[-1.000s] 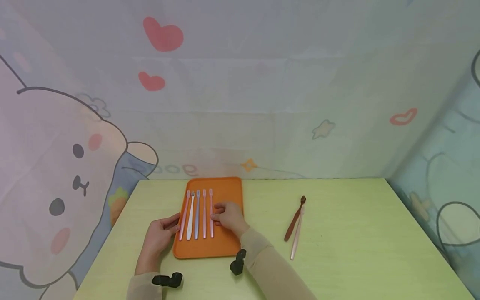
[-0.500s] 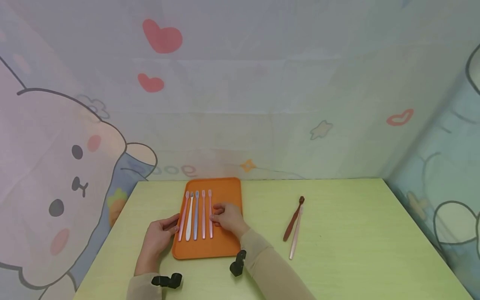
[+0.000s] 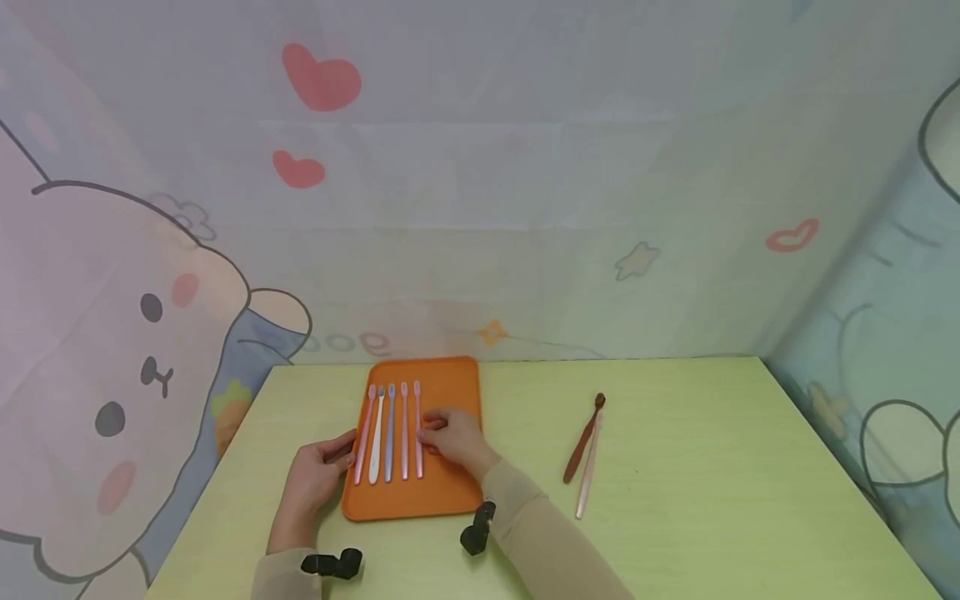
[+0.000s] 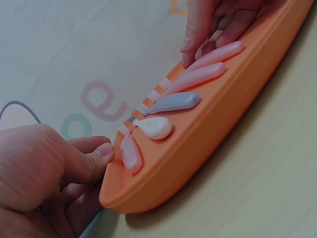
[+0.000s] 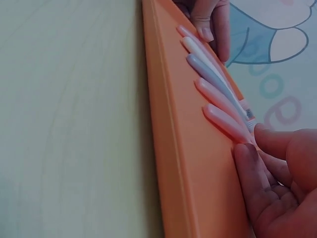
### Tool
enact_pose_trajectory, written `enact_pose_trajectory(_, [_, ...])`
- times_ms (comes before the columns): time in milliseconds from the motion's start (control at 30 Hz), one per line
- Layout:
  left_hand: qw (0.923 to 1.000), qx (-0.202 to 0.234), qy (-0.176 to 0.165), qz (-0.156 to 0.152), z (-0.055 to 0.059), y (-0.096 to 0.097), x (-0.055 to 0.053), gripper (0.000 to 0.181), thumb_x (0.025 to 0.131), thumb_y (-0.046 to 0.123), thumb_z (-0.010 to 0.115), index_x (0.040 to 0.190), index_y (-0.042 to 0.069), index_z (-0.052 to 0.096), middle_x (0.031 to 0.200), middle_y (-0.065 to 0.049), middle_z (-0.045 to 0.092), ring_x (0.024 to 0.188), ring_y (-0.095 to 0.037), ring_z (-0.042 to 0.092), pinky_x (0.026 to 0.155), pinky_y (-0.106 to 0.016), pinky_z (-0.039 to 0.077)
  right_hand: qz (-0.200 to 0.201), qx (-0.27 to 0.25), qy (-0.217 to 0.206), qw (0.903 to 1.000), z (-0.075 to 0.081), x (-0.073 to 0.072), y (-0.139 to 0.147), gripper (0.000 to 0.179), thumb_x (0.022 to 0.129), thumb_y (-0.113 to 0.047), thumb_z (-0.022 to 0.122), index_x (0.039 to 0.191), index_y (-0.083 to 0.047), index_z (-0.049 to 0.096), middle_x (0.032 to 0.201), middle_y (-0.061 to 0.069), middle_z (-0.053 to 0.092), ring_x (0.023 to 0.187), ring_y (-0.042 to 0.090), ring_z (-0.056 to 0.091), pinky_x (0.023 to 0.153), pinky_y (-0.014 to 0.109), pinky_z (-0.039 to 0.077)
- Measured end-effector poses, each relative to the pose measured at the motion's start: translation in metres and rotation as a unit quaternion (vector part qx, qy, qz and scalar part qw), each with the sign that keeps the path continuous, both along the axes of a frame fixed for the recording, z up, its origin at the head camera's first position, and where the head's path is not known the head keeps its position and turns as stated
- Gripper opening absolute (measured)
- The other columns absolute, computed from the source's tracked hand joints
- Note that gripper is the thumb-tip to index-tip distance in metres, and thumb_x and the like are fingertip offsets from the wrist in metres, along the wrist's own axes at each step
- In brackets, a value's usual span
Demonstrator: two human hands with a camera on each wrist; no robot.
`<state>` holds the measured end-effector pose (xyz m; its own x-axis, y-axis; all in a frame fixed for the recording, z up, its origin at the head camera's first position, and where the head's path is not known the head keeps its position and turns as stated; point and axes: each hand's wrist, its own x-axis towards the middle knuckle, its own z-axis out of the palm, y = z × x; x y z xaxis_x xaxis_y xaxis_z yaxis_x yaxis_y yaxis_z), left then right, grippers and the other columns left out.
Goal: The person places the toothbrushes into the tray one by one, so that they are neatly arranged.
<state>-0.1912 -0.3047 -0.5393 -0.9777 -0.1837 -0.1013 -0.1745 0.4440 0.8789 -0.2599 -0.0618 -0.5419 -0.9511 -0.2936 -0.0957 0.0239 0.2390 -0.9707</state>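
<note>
An orange tray (image 3: 408, 503) lies on the table with several toothbrushes side by side along its left half, heads pointing away. From the left they are pink (image 4: 132, 154), white (image 4: 155, 128), blue-grey (image 4: 176, 101), and two more pink ones. My left hand (image 3: 313, 477) holds the tray's left edge, thumb on the rim beside the leftmost toothbrush. With thumb and fingers, my right hand (image 3: 459, 440) pinches the rightmost pink toothbrush (image 5: 225, 121) around its middle. Its handle end rests on the tray floor; part of its neck is hidden behind the fingers in the right wrist view.
Right of the tray, a brown toothbrush (image 3: 581, 450) and a pale pink toothbrush (image 3: 587, 479) lie on the yellow-green table (image 3: 697, 467), crossing near their heads. A printed cloth backdrop (image 3: 465, 183) stands behind the table.
The head view has shifted a little, so the scene sits slightly lower and further left. Both hands and the toothbrushes keep their places on the tray.
</note>
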Motion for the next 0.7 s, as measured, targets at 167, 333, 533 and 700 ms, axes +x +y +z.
enact_pose_trajectory(167, [1.0000,0.003,0.000,0.001,-0.001,0.000,0.000,0.045,0.103,-0.002,0.065,0.148,-0.003,0.060,0.143,-0.025,0.063,0.144,-0.043,0.052,0.119,-0.057,0.039,0.009,-0.018,-0.007,0.9998,-0.002,0.000,0.004,0.035,0.100,-0.006,0.074,0.133,0.006,0.069,0.109,0.012,0.074,0.089,0.018,0.072,0.077,0.032,0.065])
enact_pose_trajectory(333, [1.0000,0.005,-0.001,0.002,-0.002,-0.001,-0.001,0.045,0.103,-0.001,0.066,0.148,-0.003,0.060,0.143,-0.025,0.063,0.144,-0.043,0.052,0.119,-0.058,0.039,0.028,-0.054,-0.030,0.9977,-0.001,0.001,0.010,0.040,0.100,-0.005,0.073,0.137,0.007,0.066,0.118,0.016,0.073,0.094,0.020,0.072,0.081,0.035,0.065])
enact_pose_trajectory(533, [1.0000,0.008,0.001,0.004,-0.003,-0.001,-0.001,0.046,0.103,-0.002,0.066,0.148,-0.002,0.060,0.144,-0.024,0.062,0.144,-0.042,0.052,0.120,-0.058,0.038,0.037,-0.073,-0.047,0.9955,0.005,0.001,0.022,0.041,0.103,-0.007,0.070,0.141,0.006,0.064,0.119,0.016,0.073,0.090,0.019,0.070,0.080,0.034,0.065])
enact_pose_trajectory(700, [1.0000,0.008,0.004,0.004,-0.003,-0.001,-0.002,0.046,0.103,-0.002,0.066,0.148,-0.002,0.060,0.143,-0.025,0.063,0.144,-0.043,0.052,0.120,-0.058,0.038,0.034,-0.075,-0.040,0.9958,0.011,0.003,0.035,0.040,0.105,-0.010,0.067,0.142,0.005,0.064,0.114,0.012,0.072,0.085,0.018,0.068,0.079,0.033,0.065])
